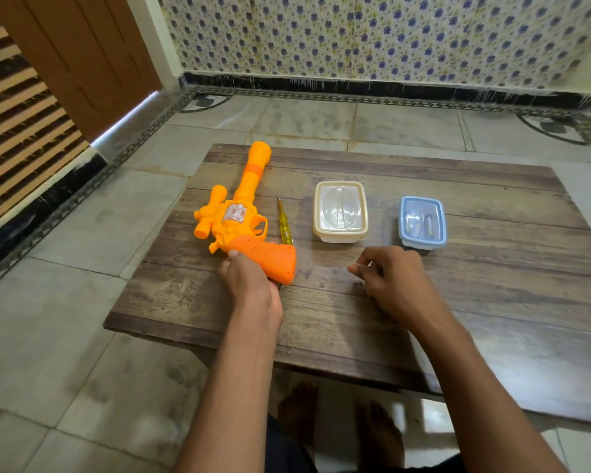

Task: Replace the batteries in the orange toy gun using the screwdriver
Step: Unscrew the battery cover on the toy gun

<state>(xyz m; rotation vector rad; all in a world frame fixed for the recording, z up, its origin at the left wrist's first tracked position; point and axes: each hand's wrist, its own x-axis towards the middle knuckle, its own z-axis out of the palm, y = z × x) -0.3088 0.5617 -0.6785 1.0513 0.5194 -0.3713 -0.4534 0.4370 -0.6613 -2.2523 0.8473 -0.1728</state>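
Observation:
The orange toy gun (239,216) lies flat on the left part of the wooden table (458,302), barrel pointing away from me. My left hand (249,285) grips its darker orange handle from the near side, thumb on top. A yellow screwdriver (285,223) lies just right of the gun, tip pointing away. My right hand (393,278) rests on the table at the middle, fingers loosely curled and holding nothing. A blue-lidded box (422,221) at the right holds what look like batteries.
A cream-lidded clear box (341,211) stands between the screwdriver and the blue box. The low table sits on a tiled floor (65,319), a brown door at the back left and a patterned wall behind. My bare feet show under the table's near edge.

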